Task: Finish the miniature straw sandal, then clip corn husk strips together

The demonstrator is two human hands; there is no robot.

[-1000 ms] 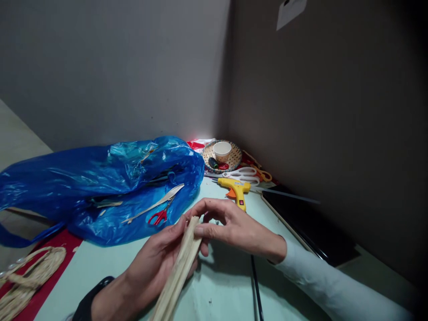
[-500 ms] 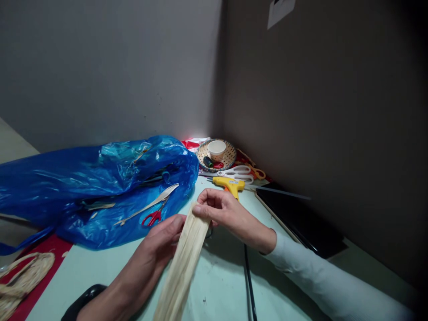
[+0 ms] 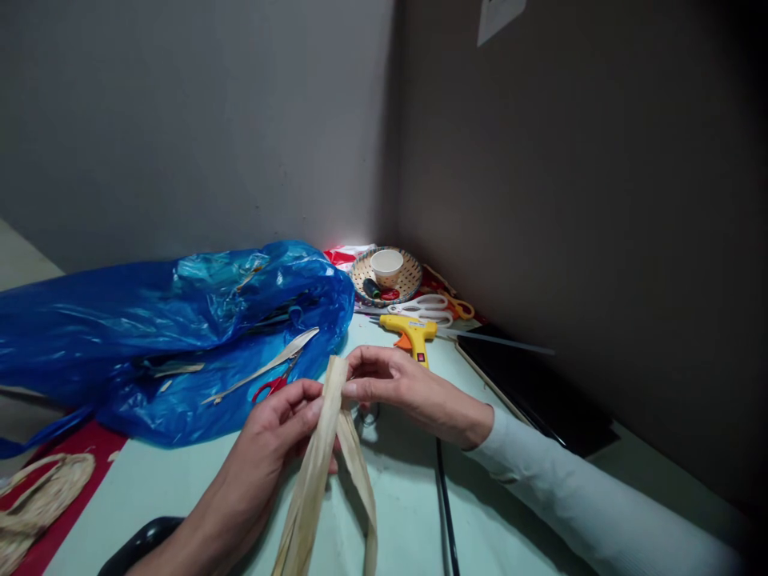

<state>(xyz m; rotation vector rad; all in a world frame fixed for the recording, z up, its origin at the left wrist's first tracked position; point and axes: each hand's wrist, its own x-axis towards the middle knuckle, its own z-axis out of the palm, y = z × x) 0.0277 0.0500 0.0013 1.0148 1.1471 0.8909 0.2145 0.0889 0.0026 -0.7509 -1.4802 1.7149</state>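
A pale dried-leaf strip runs from between my hands down past the lower edge of the view. Beside it on the right hangs a second, narrower length, curving downward; whether both are one piece I cannot tell. My left hand pinches the strip from the left, near its upper end, with some fingers hidden behind it. From the other side, the thumb and fingers of my right hand close on the strip just below its top. A yellow glue gun lies just beyond my right hand.
A blue plastic bag spreads over the left, with red-handled scissors on it. At the back stands a woven basket holding a white cup. White scissors, a black flat panel and a black cable lie rightward.
The broad strip now looks narrower, and a separate length hangs to its right. My right hand has shifted slightly down and left; my left hand has moved up beside the strip's top.
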